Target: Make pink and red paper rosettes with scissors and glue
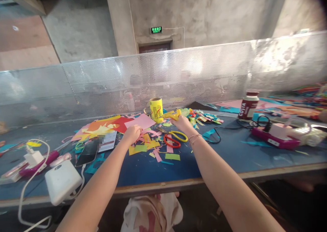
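Note:
My right hand (182,122) is closed around the handle of a yellow glue gun (171,114), which rests over the blue table (224,157) beside a yellow tape roll (156,109). My left hand (132,134) is curled shut, pinching a pink paper strip (150,132) among coloured paper scraps (153,147). Two pairs of scissors, one yellow-handled (178,135) and one red-handled (171,141), lie just below my right hand. Sheets of orange, red and pink paper (112,124) lie behind my left hand.
A phone (88,152) and a white power bank (62,181) with cables lie at the left. A brown bottle (248,105), a pink power strip (273,138) and a black cable are at the right. A perforated metal screen (163,78) bounds the table's far side.

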`<action>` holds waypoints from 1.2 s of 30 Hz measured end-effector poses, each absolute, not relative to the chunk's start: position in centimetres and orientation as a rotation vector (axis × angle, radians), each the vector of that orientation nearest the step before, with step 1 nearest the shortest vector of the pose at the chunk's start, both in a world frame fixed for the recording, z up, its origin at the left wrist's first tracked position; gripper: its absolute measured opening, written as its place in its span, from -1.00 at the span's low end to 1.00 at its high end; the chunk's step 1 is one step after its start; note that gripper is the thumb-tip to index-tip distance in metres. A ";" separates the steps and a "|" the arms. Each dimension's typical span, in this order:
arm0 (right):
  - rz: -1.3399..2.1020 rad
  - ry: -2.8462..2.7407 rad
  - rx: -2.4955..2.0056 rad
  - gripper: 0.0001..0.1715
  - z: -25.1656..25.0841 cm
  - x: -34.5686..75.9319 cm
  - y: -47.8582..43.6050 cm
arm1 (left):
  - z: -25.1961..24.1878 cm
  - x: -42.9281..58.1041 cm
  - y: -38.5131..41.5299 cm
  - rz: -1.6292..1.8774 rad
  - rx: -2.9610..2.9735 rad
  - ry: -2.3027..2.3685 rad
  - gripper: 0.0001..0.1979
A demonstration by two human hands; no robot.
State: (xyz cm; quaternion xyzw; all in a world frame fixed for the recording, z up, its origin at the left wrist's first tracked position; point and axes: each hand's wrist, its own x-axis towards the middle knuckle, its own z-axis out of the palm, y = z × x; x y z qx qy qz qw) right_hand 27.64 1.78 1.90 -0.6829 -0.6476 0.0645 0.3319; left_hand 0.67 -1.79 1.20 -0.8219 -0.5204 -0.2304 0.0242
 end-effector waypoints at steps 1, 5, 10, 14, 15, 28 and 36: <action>0.165 -1.691 -1.786 -0.62 1.9 27.7 1.8 | 1.2 0.6 -1.8 -0.732 -2.545 -1.615 -0.67; 0.175 -1.696 -1.792 -0.62 1.9 27.7 1.8 | 0.9 0.1 -1.5 -0.613 -2.664 -1.701 -0.69; 0.196 -1.691 -1.796 -0.59 2.0 27.7 1.7 | 0.7 0.1 -1.4 -0.645 -2.662 -1.668 -0.70; 0.222 -1.684 -1.793 -0.61 2.0 27.7 1.5 | 0.9 0.6 -1.8 -0.526 -2.746 -1.661 -0.69; 0.227 -1.679 -1.793 -0.61 2.0 27.7 1.5 | 1.0 0.7 -1.9 -0.557 -2.726 -1.647 -0.68; 0.254 -1.672 -1.794 -0.62 2.1 27.9 1.4 | 0.7 -0.3 -1.1 -0.597 -2.706 -1.697 -0.67; 0.351 -1.668 -1.846 -0.58 3.1 28.3 0.4 | 0.5 -0.2 -1.0 -0.511 -2.737 -1.726 -0.68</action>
